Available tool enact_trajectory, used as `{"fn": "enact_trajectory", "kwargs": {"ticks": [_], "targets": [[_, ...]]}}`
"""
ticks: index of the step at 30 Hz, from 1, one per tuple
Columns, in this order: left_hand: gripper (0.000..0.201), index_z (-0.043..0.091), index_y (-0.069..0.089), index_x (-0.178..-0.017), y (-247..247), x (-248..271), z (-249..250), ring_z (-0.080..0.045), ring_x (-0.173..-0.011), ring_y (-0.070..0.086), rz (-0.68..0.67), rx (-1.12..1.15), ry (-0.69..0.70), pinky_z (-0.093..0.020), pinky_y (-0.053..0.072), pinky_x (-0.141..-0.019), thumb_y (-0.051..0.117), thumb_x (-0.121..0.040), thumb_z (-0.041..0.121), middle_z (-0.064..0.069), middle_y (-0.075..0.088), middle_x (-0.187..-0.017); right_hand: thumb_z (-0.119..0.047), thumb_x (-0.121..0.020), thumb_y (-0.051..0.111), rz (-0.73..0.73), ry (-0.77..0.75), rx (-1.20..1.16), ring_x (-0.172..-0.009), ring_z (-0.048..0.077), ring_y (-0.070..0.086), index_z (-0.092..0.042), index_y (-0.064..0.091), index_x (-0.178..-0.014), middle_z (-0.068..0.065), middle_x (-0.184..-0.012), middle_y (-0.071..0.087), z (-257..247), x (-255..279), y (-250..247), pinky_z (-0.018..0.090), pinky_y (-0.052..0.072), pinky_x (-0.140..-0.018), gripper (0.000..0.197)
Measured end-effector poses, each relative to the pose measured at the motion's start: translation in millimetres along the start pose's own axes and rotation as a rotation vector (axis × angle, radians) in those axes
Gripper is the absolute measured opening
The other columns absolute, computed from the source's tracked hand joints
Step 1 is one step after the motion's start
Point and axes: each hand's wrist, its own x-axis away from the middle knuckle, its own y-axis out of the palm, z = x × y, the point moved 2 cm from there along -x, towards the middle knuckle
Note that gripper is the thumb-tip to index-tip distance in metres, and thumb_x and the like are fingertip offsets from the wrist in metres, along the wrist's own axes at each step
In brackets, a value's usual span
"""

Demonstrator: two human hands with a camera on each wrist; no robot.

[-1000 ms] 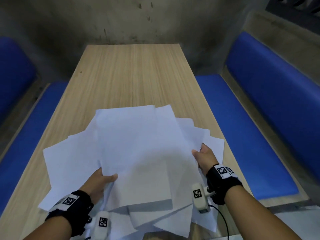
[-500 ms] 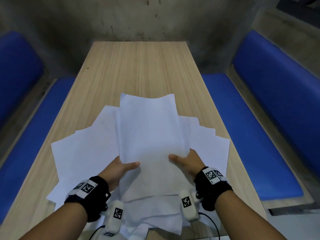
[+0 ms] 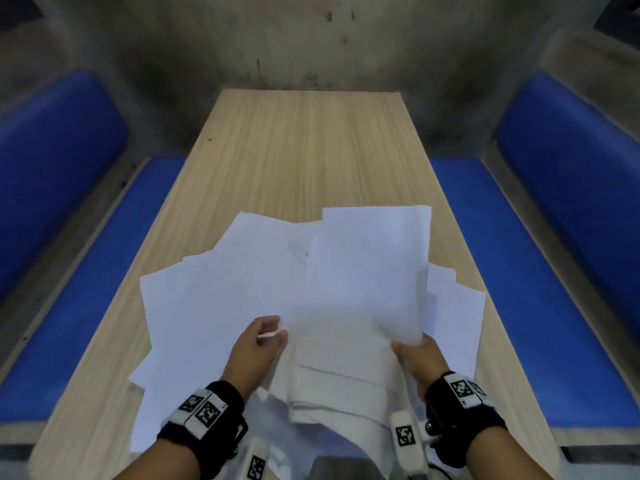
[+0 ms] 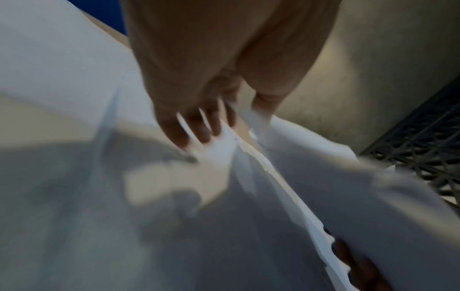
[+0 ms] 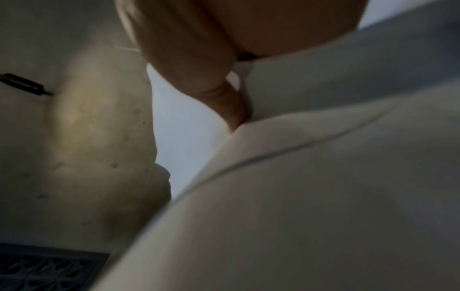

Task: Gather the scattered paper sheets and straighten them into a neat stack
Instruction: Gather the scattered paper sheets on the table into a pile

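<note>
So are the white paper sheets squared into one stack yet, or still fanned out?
Still fanned out. The white paper sheets splay at different angles across the wooden table, corners poking out left and right.

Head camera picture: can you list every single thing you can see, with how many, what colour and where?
bundle: several sheets, white, lifted above the table's near right, held in both hands
loose sheets: several, white, fanned out flat on the near half of the table
table: one, light wood, centre
benches: two, blue, one on each side of the table
wall: grey concrete, behind the table
wristbands: two, black with white markers
left hand: pinches the bundle's left edge
right hand: grips its right corner
</note>
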Motion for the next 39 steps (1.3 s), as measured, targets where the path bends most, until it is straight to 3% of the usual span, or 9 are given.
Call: {"fn": "enact_trajectory", "kwargs": {"ticks": [3,5,10,13,18,22,27,35,39], "targets": [[0.059,0.015,0.046,-0.137,-38,20,-19,-0.031,-0.126,0.04,0.445,-0.025,-0.15,-0.045,0.038,-0.104,0.07,-0.083,0.021,-0.01,0.035,-0.145,0.007,-0.082,0.053,0.101,0.009,0.049,-0.091,0.03,0.061,0.0,0.058,-0.103,0.019,-0.107,0.066,-2,-4,-14,0.035,0.047,-0.083,0.023],[0.071,0.016,0.037,-0.142,-56,30,-35,-0.036,-0.136,0.029,0.551,0.021,-0.304,-0.052,0.034,-0.108,0.072,-0.081,0.023,-0.009,0.023,-0.153,0.008,-0.083,0.052,0.12,0.006,0.167,-0.085,0.026,0.056,0.004,0.06,-0.107,0.022,-0.103,0.064,-6,-3,-17,0.03,0.042,-0.077,0.026],[0.092,0.014,0.029,-0.147,-71,27,-50,-0.038,-0.135,0.033,0.562,0.096,-0.412,-0.049,0.039,-0.104,0.079,-0.071,0.026,-0.013,0.024,-0.155,0.006,-0.085,0.05,0.132,0.022,0.328,-0.094,0.035,0.06,0.012,0.058,-0.115,0.032,-0.114,0.063,-5,2,-8,0.03,0.041,-0.079,0.032],[0.091,0.012,0.018,-0.15,-56,15,-41,-0.034,-0.124,0.048,0.374,0.304,-0.413,-0.04,0.047,-0.092,0.075,-0.079,0.015,-0.018,0.035,-0.149,0.006,-0.086,0.049,0.129,0.015,0.36,-0.086,0.033,0.057,0.013,0.058,-0.115,0.034,-0.113,0.062,-8,3,-6,0.036,0.046,-0.081,0.031],[0.108,0.006,0.021,-0.148,-17,-11,-19,-0.035,-0.127,0.051,0.32,0.289,-0.422,-0.043,0.047,-0.102,0.082,-0.063,0.032,-0.02,0.043,-0.146,0.005,-0.087,0.047,0.115,0.018,0.397,-0.082,0.027,0.049,0.011,0.056,-0.117,0.033,-0.115,0.061,-11,8,-4,0.033,0.042,-0.077,0.032],[0.084,-0.003,0.031,-0.145,6,-16,-4,-0.034,-0.126,0.053,0.258,0.319,-0.399,-0.042,0.044,-0.106,0.075,-0.076,0.018,-0.019,0.05,-0.141,0.005,-0.087,0.048,0.113,0.025,0.416,-0.084,0.03,0.052,0.013,0.056,-0.115,0.034,-0.115,0.061,-13,9,-5,0.035,0.043,-0.08,0.03],[0.029,0.004,0.072,-0.103,-36,-10,-16,-0.03,-0.097,0.069,0.393,0.138,-0.243,-0.037,0.055,-0.09,0.067,-0.078,0.018,-0.015,0.074,-0.105,0.007,-0.086,0.048,0.103,0.03,0.417,-0.083,0.031,0.053,0.014,0.056,-0.114,0.032,-0.11,0.062,-14,9,-7,0.037,0.044,-0.082,0.03],[0.04,0.017,0.062,-0.118,-93,-9,-48,-0.033,-0.14,0.019,0.385,-0.46,-0.426,-0.05,0.024,-0.114,0.063,-0.081,0.031,-0.007,0.018,-0.157,0.004,-0.086,0.047,0.089,-0.007,0.373,-0.079,0.029,0.051,0.003,0.056,-0.099,0.018,-0.089,0.056,-25,9,7,0.032,0.042,-0.075,0.016],[0.033,0.01,0.064,-0.108,-102,-15,-42,-0.038,-0.115,0.051,0.308,-0.449,-0.35,-0.043,0.047,-0.097,0.062,-0.079,0.025,-0.019,0.042,-0.138,0.006,-0.086,0.045,0.078,-0.023,0.383,-0.081,0.029,0.05,-0.003,0.05,-0.092,0.017,-0.09,0.055,-26,9,13,0.031,0.04,-0.076,0.012]]}}
